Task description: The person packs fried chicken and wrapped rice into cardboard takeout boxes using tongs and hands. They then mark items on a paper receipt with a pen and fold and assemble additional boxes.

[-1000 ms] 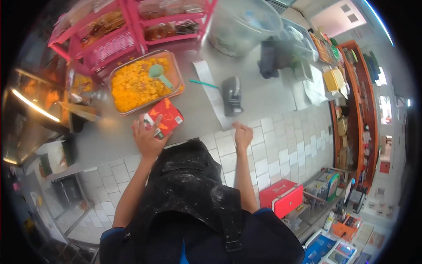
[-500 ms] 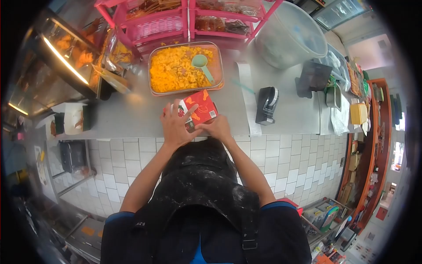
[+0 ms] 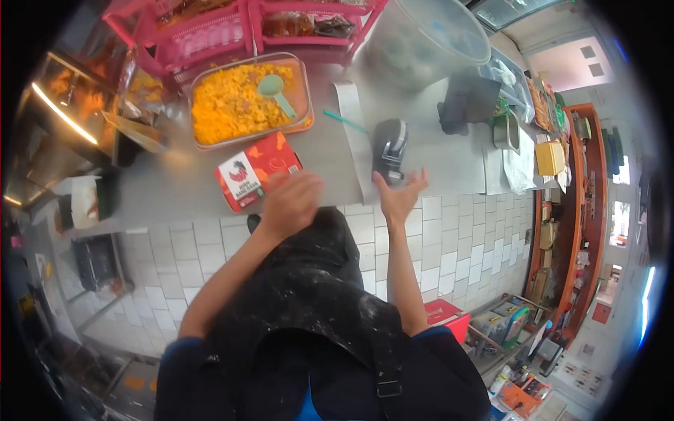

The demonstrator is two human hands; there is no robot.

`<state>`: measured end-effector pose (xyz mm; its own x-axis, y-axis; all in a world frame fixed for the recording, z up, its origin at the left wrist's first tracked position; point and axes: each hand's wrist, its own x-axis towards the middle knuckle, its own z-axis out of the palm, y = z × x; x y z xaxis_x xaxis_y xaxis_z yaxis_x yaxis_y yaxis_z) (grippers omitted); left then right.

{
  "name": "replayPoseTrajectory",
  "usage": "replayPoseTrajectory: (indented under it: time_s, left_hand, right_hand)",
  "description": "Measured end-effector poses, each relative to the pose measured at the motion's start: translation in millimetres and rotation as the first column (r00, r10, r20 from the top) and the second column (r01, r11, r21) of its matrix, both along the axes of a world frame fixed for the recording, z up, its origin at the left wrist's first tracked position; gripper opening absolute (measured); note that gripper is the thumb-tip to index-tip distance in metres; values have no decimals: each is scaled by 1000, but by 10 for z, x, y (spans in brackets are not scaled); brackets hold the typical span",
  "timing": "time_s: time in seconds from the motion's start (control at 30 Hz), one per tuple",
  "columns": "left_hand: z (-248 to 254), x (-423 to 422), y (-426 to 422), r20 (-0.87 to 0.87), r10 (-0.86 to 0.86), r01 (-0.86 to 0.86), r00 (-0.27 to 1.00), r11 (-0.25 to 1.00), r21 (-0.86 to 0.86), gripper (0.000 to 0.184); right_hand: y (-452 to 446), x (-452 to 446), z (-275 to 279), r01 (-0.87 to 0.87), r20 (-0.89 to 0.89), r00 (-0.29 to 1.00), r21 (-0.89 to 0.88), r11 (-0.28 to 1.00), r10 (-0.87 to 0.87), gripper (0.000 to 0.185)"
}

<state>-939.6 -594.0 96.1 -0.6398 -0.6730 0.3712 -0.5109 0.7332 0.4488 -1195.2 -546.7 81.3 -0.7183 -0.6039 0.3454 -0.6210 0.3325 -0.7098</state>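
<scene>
On the steel counter lies a red carton (image 3: 235, 181) with a white printed panel, its lid face up. My left hand (image 3: 289, 203) is at the carton's right front corner, overlapping it in view. Its fingers look bent, but motion blurs them, and I cannot tell whether they touch the carton. Farther right, my right hand (image 3: 400, 196) is spread with nothing in it, just in front of a black tape dispenser (image 3: 390, 151). Whether its fingertips touch the dispenser is unclear.
Behind the carton stands a clear tub (image 3: 303, 112) of yellow crumbly food with a pale green scoop (image 3: 270, 86). Pink racks (image 3: 203, 38) and a large translucent bucket (image 3: 428, 42) line the back. A teal straw (image 3: 344, 121) and a white strip (image 3: 351, 116) lie nearby.
Both hands have come off their earlier grip on the carton. My right hand has moved right to the tape dispenser. My left hand has shifted across the carton's right end. The view has turned.
</scene>
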Motion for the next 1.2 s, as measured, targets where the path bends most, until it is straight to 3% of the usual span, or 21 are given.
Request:
replayPoseTrajectory:
  time_s: [0.03,0.07,0.1,0.17,0.2,0.27,0.33,0.37,0.4,0.47,0.53,0.63,0.7,0.93,1.0,1.03,1.1,1.17,1.2]
  left_hand:
    - [-42,-321,-37,-4,-33,33,999,992,123,38]
    - [-98,-664,-92,-7,-66,65,998,969,237,45]
    - [-213,-924,-145,4,-57,54,998,972,228,45]
    - [-370,-1295,-300,-86,227,-210,970,962,175,71]
    - [-404,-1337,-359,-79,233,-217,969,961,174,71]
    - [-462,-1316,-306,52,253,-257,966,956,140,88]
    - [-449,-1284,-278,79,239,-249,968,956,155,89]
    - [-427,-1310,-307,84,249,-259,965,955,146,90]
    - [-402,-1340,-345,91,271,-282,958,948,147,90]
    - [-383,-1334,-311,105,270,-283,957,948,146,90]
    - [-440,-1328,-337,122,281,-297,952,945,135,90]
    - [-426,-1356,-286,126,287,-303,950,945,128,91]
    - [-398,-1344,-367,126,290,-306,949,944,127,91]
    - [-406,-1351,-348,146,280,-302,949,940,160,92]
    - [-404,-1351,-349,150,272,-294,950,944,151,93]
    - [-403,-1351,-346,150,276,-297,950,944,147,93]
    - [-403,-1354,-360,149,291,-312,945,939,145,94]
    - [-386,-1353,-354,131,286,-306,949,936,175,94]
    - [-383,-1353,-352,133,287,-307,949,935,178,94]
  right_hand:
    - [-79,-12,80,-86,349,934,24,996,72,90]
    - [-96,-50,146,-95,356,931,19,995,82,90]
    - [-107,-87,205,-126,377,921,44,991,100,87]
    - [-185,-217,245,-159,406,905,56,986,124,84]
    - [-207,-352,247,-143,404,906,5,990,129,83]
    - [-188,-680,176,-132,411,903,-9,991,124,81]
    - [-208,-938,22,-233,301,930,35,972,213,79]
    - [-210,-1003,26,-273,153,953,58,960,262,72]
    - [-331,-977,165,-297,160,945,59,953,284,72]
    - [-504,-734,475,-429,-285,874,-66,901,395,53]
    - [-948,-657,141,-708,-319,645,93,700,694,37]
    - [-1474,-457,-138,-616,-221,716,248,748,662,24]
    - [-1645,-497,-197,-650,-5,605,574,497,796,18]
    - [-1576,-601,-429,-680,-97,456,604,417,885,17]
    - [-1543,-558,-184,-721,-67,612,363,590,788,17]
    - [-1468,-558,-46,-720,-67,614,361,593,786,17]
    - [-1187,-571,210,-685,53,725,166,710,687,16]
    - [-822,-520,81,-620,220,743,-130,774,632,14]
    - [-662,-516,-77,-620,224,742,-128,774,632,14]
